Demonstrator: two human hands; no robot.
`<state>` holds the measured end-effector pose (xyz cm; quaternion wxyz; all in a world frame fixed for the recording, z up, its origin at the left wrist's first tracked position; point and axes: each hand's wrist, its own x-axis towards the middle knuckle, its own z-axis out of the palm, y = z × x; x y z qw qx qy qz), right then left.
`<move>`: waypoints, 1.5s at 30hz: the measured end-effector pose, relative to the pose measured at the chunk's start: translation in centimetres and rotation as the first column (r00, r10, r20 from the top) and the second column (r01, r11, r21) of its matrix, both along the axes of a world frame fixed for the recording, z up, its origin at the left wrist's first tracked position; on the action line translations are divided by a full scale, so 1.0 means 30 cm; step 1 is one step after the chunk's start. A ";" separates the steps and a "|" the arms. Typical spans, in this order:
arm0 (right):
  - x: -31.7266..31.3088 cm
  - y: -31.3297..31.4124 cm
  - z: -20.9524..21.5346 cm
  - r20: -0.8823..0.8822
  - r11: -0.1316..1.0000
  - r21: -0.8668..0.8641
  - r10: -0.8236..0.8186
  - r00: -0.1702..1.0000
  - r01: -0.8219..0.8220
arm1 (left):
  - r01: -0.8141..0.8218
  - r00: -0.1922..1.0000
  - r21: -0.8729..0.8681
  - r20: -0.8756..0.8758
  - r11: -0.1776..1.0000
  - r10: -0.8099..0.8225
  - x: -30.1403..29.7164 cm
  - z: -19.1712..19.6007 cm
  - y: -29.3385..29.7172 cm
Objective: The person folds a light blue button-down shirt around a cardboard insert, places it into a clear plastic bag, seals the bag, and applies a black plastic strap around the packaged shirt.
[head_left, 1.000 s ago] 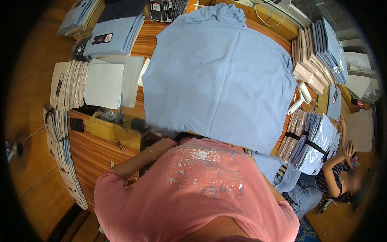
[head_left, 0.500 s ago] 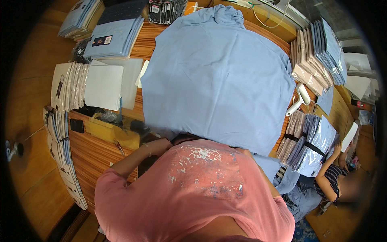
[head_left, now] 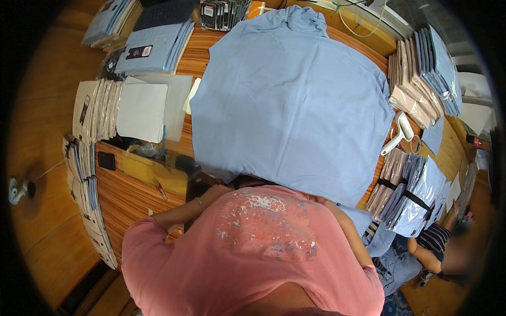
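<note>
A light blue garment (head_left: 287, 100) lies spread on the wood-grain table, its gathered end at the far side and its near edge against my pink top. My left hand (head_left: 215, 193) is by the garment's near left edge, next to a dark area in front of my body. Its fingers are hidden, so I cannot see whether it grips the cloth. Only a sliver of my right hand (head_left: 320, 199) shows at the near right edge of the garment. My chest hides the rest of it.
Wrapped folded shirts (head_left: 416, 195) and a white lint roller (head_left: 399, 132) lie on the right. More packs (head_left: 97, 110), white card sheets (head_left: 141, 112) and a black phone (head_left: 106, 161) are on the left. At the right a person in a striped top (head_left: 432, 241) works nearby.
The whole view has shifted slightly, so the table appears further right. My hands stay at the garment's near edge. The other person's arm and the white sheet by it have moved.
</note>
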<state>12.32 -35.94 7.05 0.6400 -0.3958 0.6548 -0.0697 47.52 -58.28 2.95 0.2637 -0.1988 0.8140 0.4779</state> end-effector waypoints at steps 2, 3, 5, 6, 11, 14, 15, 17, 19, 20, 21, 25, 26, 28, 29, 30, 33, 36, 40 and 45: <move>-0.040 -0.056 0.041 0.075 0.993 0.097 0.062 0.995 -0.069 | 0.131 0.979 0.171 0.134 0.976 -0.155 -0.040 0.050 -0.067; -0.078 -0.061 0.043 0.120 0.996 0.027 0.078 0.990 -0.081 | 0.216 0.938 0.317 0.196 0.924 -0.286 -0.084 0.051 -0.159; -0.170 -0.092 0.029 0.049 0.982 -0.183 -0.043 0.998 0.051 | -0.083 0.902 0.538 0.399 0.839 -0.166 -0.239 0.113 -0.387; -0.226 -0.132 0.020 -0.039 0.926 -0.332 -0.203 0.978 0.179 | -0.193 0.969 0.416 0.225 0.889 0.105 -0.270 0.077 -0.500; -0.451 -0.398 -0.170 -0.634 0.704 -0.709 -0.607 0.480 -0.046 | -0.742 0.588 -0.433 -0.787 0.511 0.186 -0.543 -0.137 -0.959; -0.539 -0.413 -0.274 -0.823 0.813 -0.545 -0.472 0.315 -0.206 | -0.604 0.795 -0.728 -0.580 0.324 0.177 -0.571 -0.204 -1.123; -0.525 -0.397 -0.284 -0.806 0.795 -0.577 -0.516 0.290 -0.188 | -0.602 0.796 -0.721 -0.576 0.343 0.186 -0.562 -0.199 -1.108; -0.484 -0.359 -0.284 -0.759 0.744 -0.645 -0.599 0.255 -0.172 | -0.606 0.794 -0.708 -0.567 0.361 0.221 -0.541 -0.182 -1.070; -0.375 -0.241 -0.261 -0.755 0.735 -0.654 -0.625 0.196 -0.179 | -0.683 0.721 -0.639 -0.668 0.353 0.186 -0.457 -0.158 -0.906; -0.322 -0.176 -0.249 -0.737 0.709 -0.675 -0.648 0.189 -0.203 | -0.673 0.737 -0.673 -0.641 0.307 0.211 -0.394 -0.145 -0.787; -0.273 -0.088 -0.261 -0.717 0.694 -0.697 -0.674 0.177 -0.178 | -0.659 0.752 -0.707 -0.619 0.257 0.226 -0.337 -0.127 -0.676; -0.138 0.162 -0.325 -0.892 0.897 -0.432 -0.440 0.101 0.094 | -0.654 0.755 -0.639 -0.523 0.405 0.395 -0.139 -0.100 -0.471; -0.143 0.151 -0.325 -0.916 0.918 -0.386 -0.393 0.083 0.089 | -0.701 0.713 -0.551 -0.535 0.454 0.453 -0.071 -0.104 -0.449; -0.190 0.061 -0.247 -0.839 0.848 -0.530 -0.526 0.135 0.010 | -0.880 0.474 -0.392 -0.714 0.268 0.515 0.076 -0.097 -0.488; -0.218 -0.003 -0.201 -0.789 0.797 -0.603 -0.593 0.160 -0.017 | -0.940 0.342 -0.294 -0.788 0.176 0.512 0.152 -0.088 -0.520; -0.249 -0.076 -0.162 -0.802 0.794 -0.596 -0.580 0.141 -0.119 | -0.845 0.456 -0.534 -0.706 0.016 0.541 0.216 -0.044 -0.530; -0.256 -0.310 -0.102 -0.557 0.579 -0.810 -0.709 0.432 -0.094 | -0.677 0.583 -0.736 -0.538 0.000 0.609 0.426 -0.082 -0.577; -0.127 -0.614 -0.006 -0.415 0.595 -0.803 -0.578 0.703 0.015 | -0.710 0.641 -0.682 -0.520 0.177 0.565 0.518 -0.088 -0.606; 0.185 -0.956 0.106 -0.378 0.547 -0.763 0.053 0.924 -0.344 | -0.614 0.676 -0.636 -0.119 0.467 0.727 0.503 0.127 -0.623; 0.586 -1.167 0.279 -0.494 0.023 -0.868 -0.122 0.861 -0.495 | -0.494 0.863 -0.804 -0.500 0.331 0.073 0.234 0.553 -0.587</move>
